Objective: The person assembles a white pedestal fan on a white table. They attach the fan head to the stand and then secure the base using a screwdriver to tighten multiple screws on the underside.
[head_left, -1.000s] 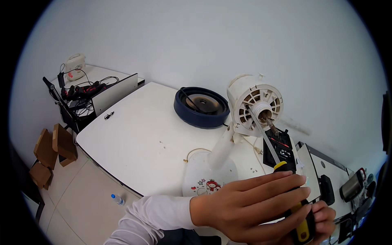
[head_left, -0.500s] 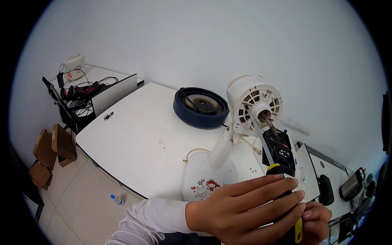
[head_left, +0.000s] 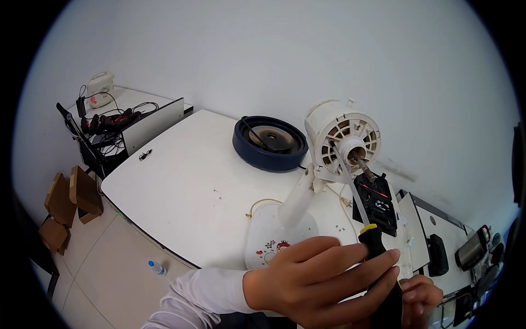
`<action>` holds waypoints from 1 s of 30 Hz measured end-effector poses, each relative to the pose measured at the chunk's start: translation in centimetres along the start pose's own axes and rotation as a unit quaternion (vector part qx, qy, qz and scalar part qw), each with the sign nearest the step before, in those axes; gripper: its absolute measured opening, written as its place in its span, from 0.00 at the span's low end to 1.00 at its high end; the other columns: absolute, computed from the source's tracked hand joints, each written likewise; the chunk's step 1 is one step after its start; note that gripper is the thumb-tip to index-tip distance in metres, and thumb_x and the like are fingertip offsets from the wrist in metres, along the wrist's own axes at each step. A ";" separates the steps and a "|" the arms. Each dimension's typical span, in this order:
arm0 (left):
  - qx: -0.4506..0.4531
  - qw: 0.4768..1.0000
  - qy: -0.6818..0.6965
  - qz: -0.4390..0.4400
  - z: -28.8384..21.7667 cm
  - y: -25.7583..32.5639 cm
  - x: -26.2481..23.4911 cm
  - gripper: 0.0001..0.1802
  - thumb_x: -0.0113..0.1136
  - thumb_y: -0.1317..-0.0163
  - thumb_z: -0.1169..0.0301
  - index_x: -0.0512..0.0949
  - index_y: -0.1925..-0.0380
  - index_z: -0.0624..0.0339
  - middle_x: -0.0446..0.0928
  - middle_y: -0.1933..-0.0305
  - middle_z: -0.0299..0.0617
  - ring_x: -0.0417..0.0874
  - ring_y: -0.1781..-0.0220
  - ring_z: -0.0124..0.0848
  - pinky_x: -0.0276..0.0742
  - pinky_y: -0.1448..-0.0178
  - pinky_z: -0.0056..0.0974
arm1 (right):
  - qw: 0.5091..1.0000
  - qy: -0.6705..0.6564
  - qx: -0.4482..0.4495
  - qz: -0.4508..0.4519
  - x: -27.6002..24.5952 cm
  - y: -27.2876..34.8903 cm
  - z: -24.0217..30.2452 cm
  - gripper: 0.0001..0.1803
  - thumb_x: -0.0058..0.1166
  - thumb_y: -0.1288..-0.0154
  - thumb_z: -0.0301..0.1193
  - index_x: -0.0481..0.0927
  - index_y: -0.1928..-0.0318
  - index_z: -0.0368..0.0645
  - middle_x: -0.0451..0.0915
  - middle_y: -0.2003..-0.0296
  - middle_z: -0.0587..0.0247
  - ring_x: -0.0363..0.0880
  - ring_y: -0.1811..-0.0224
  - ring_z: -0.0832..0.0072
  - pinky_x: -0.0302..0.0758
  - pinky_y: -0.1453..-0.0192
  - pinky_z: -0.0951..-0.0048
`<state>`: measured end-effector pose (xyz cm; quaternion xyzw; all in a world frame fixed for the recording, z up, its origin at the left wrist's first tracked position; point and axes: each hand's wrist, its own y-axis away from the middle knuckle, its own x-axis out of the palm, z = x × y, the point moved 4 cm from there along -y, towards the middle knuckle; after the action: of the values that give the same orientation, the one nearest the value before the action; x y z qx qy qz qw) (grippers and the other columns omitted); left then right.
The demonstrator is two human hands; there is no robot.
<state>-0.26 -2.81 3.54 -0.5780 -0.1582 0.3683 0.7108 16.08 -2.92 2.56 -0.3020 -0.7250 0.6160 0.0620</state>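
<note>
From here I see the person's left hand (head_left: 323, 282) wrapped around a black-and-yellow screwdriver (head_left: 375, 243), its shaft slanting up to the slotted front of a white fan's motor housing (head_left: 324, 119). The right hand (head_left: 423, 296) curls at the handle's lower part, its grip partly hidden. An open black tool case (head_left: 388, 216) lies behind the screwdriver.

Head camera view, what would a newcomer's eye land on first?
Probably the white motor housing, raised on its stand right of centre. Next, the screwdriver at lower right, its shaft running up to the housing's slotted front and the left hand gripping its handle. The dark blue round pan-like thing on the white table, left of the housing, also stands out.
</note>
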 end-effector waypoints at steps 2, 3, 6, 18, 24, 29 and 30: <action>-0.066 0.998 0.002 0.023 -0.7 0.0 -0.3 0.13 0.65 0.49 0.70 0.82 0.61 0.53 0.80 0.58 0.40 0.82 0.64 0.31 0.80 0.64 0.31 | 0.998 -0.004 -0.009 -0.055 0.7 -0.4 1.0 0.41 0.66 0.46 0.44 0.58 0.36 0.50 0.69 0.57 0.56 0.71 0.60 0.68 0.71 0.62 0.71; -0.109 0.994 0.009 0.003 -0.9 0.1 0.0 0.11 0.66 0.50 0.71 0.83 0.64 0.52 0.79 0.57 0.42 0.82 0.67 0.29 0.80 0.66 0.30 | 0.997 0.000 -0.013 -0.080 0.9 -0.4 1.4 0.41 0.66 0.45 0.44 0.58 0.37 0.50 0.70 0.58 0.58 0.72 0.60 0.68 0.71 0.61 0.72; -0.223 0.964 0.134 -0.060 0.0 1.8 0.5 0.13 0.68 0.53 0.75 0.80 0.65 0.56 0.71 0.60 0.43 0.75 0.74 0.28 0.70 0.71 0.30 | 0.991 -0.013 -0.040 -0.125 1.5 0.7 1.4 0.37 0.67 0.46 0.40 0.60 0.41 0.49 0.73 0.55 0.57 0.77 0.58 0.65 0.77 0.57 0.69; -0.463 0.535 0.705 0.047 -0.6 5.5 2.0 0.28 0.60 0.38 0.63 0.66 0.40 0.61 0.70 0.44 0.38 0.70 0.42 0.26 0.68 0.43 0.34 | 0.999 -0.032 0.017 -0.023 0.6 0.4 3.1 0.17 0.61 0.41 0.39 0.73 0.52 0.69 0.72 0.60 0.70 0.76 0.51 0.66 0.70 0.39 0.54; -0.601 0.314 0.733 0.054 -1.2 3.6 1.5 0.42 0.70 0.55 0.50 0.70 0.46 0.68 0.73 0.48 0.45 0.74 0.43 0.36 0.63 0.34 0.39 | 0.997 -0.035 0.020 -0.067 1.7 0.6 3.4 0.19 0.56 0.37 0.40 0.71 0.47 0.57 0.80 0.56 0.61 0.80 0.57 0.62 0.75 0.46 0.55; -0.601 0.285 0.745 0.057 -1.6 2.9 1.3 0.40 0.67 0.51 0.58 0.65 0.41 0.69 0.71 0.43 0.48 0.71 0.39 0.37 0.61 0.31 0.41 | 0.988 -0.024 -0.061 -0.138 2.5 -1.8 2.6 0.24 0.65 0.43 0.40 0.71 0.48 0.55 0.72 0.61 0.59 0.80 0.61 0.65 0.80 0.56 0.68; -0.601 0.285 0.745 0.056 -1.6 3.0 1.4 0.41 0.66 0.51 0.58 0.63 0.39 0.69 0.71 0.42 0.49 0.71 0.38 0.37 0.60 0.31 0.41 | 0.993 -0.031 -0.043 -0.110 2.2 -1.7 2.7 0.24 0.66 0.44 0.40 0.71 0.49 0.54 0.70 0.62 0.60 0.79 0.61 0.66 0.80 0.57 0.69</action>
<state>0.68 -2.81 -0.02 -0.8748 0.2958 -0.3808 -0.0477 12.49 -4.19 2.87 -0.2038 -0.7814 0.5823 0.0937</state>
